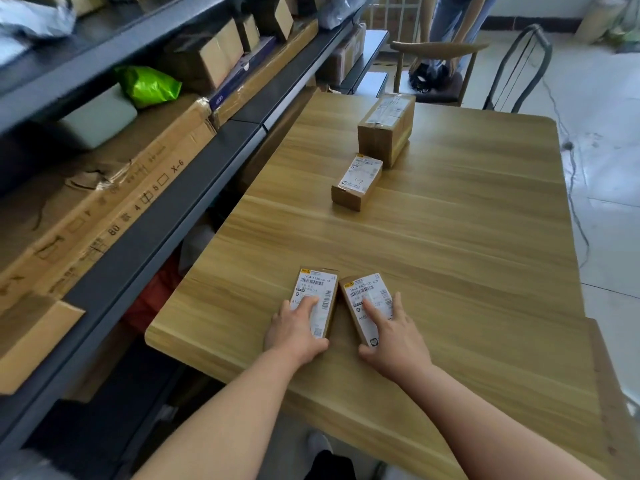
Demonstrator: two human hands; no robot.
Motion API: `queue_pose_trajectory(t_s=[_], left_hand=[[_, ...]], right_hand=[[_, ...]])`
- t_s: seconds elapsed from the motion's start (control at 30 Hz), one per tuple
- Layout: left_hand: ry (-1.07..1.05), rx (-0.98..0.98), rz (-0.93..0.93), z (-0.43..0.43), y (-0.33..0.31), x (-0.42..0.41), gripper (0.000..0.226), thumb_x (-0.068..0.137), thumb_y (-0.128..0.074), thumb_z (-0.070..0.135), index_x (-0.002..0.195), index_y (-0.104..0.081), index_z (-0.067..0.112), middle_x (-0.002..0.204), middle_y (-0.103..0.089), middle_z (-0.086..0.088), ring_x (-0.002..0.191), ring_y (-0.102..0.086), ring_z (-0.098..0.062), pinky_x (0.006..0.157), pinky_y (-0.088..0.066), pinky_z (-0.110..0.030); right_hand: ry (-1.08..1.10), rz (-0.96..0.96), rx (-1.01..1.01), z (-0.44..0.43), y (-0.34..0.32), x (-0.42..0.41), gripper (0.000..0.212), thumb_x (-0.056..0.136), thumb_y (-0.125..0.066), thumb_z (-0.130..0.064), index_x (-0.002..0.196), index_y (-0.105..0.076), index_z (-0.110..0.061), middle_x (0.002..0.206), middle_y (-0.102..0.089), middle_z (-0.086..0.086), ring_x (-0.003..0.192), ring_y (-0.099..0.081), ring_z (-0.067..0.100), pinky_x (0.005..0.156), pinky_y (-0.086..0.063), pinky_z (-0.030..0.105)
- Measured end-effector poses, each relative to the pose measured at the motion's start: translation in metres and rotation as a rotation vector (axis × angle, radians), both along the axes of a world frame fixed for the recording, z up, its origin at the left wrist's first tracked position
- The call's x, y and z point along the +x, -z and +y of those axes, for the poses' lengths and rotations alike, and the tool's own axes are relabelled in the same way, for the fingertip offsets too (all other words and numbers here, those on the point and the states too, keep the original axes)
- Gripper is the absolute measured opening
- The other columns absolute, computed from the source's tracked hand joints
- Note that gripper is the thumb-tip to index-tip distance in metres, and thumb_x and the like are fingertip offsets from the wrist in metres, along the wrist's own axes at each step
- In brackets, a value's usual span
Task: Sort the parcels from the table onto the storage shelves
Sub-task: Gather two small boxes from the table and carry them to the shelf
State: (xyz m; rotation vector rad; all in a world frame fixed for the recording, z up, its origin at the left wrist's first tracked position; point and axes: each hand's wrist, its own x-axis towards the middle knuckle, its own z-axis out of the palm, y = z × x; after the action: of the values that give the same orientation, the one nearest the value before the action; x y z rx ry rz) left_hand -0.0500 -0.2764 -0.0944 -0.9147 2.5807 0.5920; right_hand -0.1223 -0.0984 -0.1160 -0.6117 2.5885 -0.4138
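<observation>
Two small brown parcels with white labels lie side by side near the front of the wooden table (450,237). My left hand (294,332) grips the left parcel (320,284), index finger stretched along its label and thumb at its near end. My right hand (394,336) grips the right parcel (367,287) the same way. Farther back lies a third small labelled parcel (358,181), and behind it, touching it, stands a larger taped carton (388,128). The dark metal storage shelves (166,209) run along the table's left side.
The shelves hold a long flat carton (104,209), a green bag (149,85), a pale parcel (100,119) and several brown boxes. Beyond the table stand a wooden chair (440,50) and a metal chair (519,64), with a person (460,15) behind them.
</observation>
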Motion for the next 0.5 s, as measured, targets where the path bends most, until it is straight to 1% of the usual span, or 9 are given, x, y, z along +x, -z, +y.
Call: queue_pose_trajectory(t_s=[0.07, 0.27, 0.33, 0.5], left_hand=[[-0.006, 0.03, 0.013, -0.007, 0.004, -0.002, 0.081, 0.07, -0.075, 0.043, 0.138, -0.031, 0.046, 0.127, -0.036, -0.001, 0.118, -0.045, -0.028, 0.094, -0.046, -0.038], [0.013, 0.022, -0.006, -0.018, 0.01, -0.008, 0.081, 0.069, -0.073, 0.045, 0.135, -0.027, 0.048, 0.123, -0.034, -0.003, 0.114, -0.048, -0.028, 0.088, -0.048, -0.038], [0.005, 0.011, -0.013, -0.016, 0.01, -0.009, 0.081, 0.069, -0.074, 0.045, 0.134, -0.026, 0.048, 0.123, -0.034, -0.003, 0.114, -0.048, -0.028, 0.087, -0.048, -0.038], [-0.073, -0.008, 0.004, -0.001, 0.005, 0.006, 0.082, 0.07, -0.073, 0.04, 0.136, -0.024, 0.045, 0.125, -0.035, -0.006, 0.114, -0.047, -0.03, 0.089, -0.047, -0.039]], right_hand=[[-0.001, 0.007, 0.024, -0.007, 0.0, -0.006, 0.087, 0.075, -0.059, -0.051, 0.147, -0.012, -0.051, 0.16, 0.011, 0.01, 0.142, -0.022, 0.03, 0.107, -0.034, 0.036], [0.004, -0.025, 0.016, -0.011, -0.002, -0.018, 0.087, 0.072, -0.065, -0.05, 0.145, -0.017, -0.056, 0.161, 0.008, 0.006, 0.139, -0.03, 0.028, 0.1, -0.04, 0.034], [0.003, -0.026, 0.006, -0.01, -0.001, -0.018, 0.088, 0.071, -0.066, -0.05, 0.144, -0.017, -0.057, 0.161, 0.009, 0.004, 0.139, -0.03, 0.028, 0.099, -0.04, 0.034], [-0.042, -0.041, -0.04, 0.0, -0.001, -0.017, 0.095, 0.069, -0.072, -0.055, 0.143, -0.013, -0.059, 0.161, 0.009, 0.0, 0.136, -0.033, 0.029, 0.098, -0.044, 0.038]])
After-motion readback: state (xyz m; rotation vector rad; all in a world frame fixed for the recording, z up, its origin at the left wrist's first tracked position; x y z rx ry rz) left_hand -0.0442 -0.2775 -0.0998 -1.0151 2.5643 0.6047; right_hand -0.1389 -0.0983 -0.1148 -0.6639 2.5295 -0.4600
